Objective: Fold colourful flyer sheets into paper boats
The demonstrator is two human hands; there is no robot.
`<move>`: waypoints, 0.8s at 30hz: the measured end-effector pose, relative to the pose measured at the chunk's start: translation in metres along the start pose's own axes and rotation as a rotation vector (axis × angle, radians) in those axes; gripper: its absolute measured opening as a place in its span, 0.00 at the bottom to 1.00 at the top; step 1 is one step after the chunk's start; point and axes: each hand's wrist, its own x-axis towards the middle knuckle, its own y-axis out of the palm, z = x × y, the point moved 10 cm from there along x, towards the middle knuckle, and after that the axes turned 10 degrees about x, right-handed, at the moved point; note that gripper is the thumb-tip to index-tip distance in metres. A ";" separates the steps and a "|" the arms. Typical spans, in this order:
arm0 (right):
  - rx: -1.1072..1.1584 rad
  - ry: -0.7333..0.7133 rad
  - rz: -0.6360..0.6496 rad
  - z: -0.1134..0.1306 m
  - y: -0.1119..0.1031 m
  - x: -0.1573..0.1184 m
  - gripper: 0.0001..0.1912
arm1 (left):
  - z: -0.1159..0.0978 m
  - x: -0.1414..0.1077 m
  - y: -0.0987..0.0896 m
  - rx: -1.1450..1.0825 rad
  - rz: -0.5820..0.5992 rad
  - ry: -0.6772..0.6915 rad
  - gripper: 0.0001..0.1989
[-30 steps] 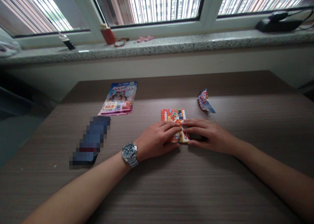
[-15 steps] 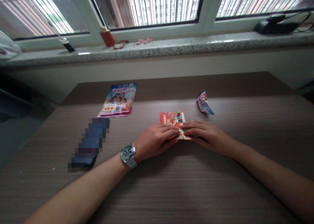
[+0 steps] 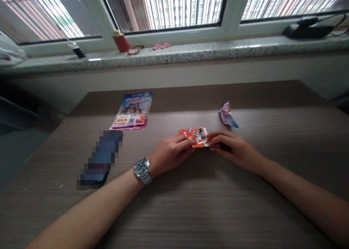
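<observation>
An orange printed leaflet [image 3: 196,133] with cartoon figures lies in front of me, gripped at its near side from both ends. My left hand [image 3: 172,151], its wrist wearing a silver watch [image 3: 142,169], has fingers on the leaflet's left part with the thumb low at the near edge. At the right part, my right hand [image 3: 235,146] pinches the paper between fingers and thumb. The near edge looks bent up a little off the table. My fingertips cover part of the print.
Blue and pink flyers [image 3: 133,110] lie stacked at the back left, with a blurred-out phone [image 3: 100,159] nearer me. A folded piece of printed paper [image 3: 228,115] stands at the back right of the brown table [image 3: 191,205]. Small items, including a red holder [image 3: 120,41], sit on the stone windowsill [image 3: 196,52].
The leaflet's near edge has come up and away from me, so less of its face shows. My right fingers have curled from lying flat into a pinch; my left hand has shifted slightly.
</observation>
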 end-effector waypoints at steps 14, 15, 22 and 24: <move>-0.030 0.092 -0.052 -0.007 -0.003 0.004 0.04 | 0.017 -0.004 0.002 -0.077 -0.047 -0.137 0.11; -0.028 0.102 -0.055 -0.009 -0.004 0.004 0.03 | 0.018 -0.003 0.003 -0.090 -0.038 -0.150 0.11; -0.004 0.142 -0.046 -0.015 0.001 0.006 0.04 | 0.020 -0.001 0.000 -0.200 -0.054 -0.201 0.19; -0.004 0.164 -0.047 -0.018 0.001 0.006 0.05 | 0.022 -0.001 -0.003 -0.207 -0.085 -0.221 0.24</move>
